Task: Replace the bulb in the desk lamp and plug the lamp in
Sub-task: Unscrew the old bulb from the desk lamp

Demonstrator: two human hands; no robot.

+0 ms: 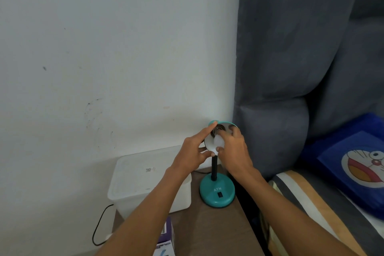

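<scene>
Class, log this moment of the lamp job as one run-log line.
left hand holds lamp shade | right hand grips white bulb at socket | lamp base on table | plug unseen

The lamp (217,190) stands on the counter (209,228), at its far right corner, close to the wall (104,48) behind it. A box (145,178) sits just left of the lamp's base, also against the wall. A carton (165,239) lies on the counter's near edge, in front of the box. A cord (99,226) hangs down left of the counter. The headboard (291,68) rises right of the lamp, with the bed (301,203) beside the counter and a pillow (353,162) on it. The left hand (191,156) is at the left of the lamp's shade (220,131), the right hand (234,151) at its right, with the bulb (219,142) between them.
</scene>
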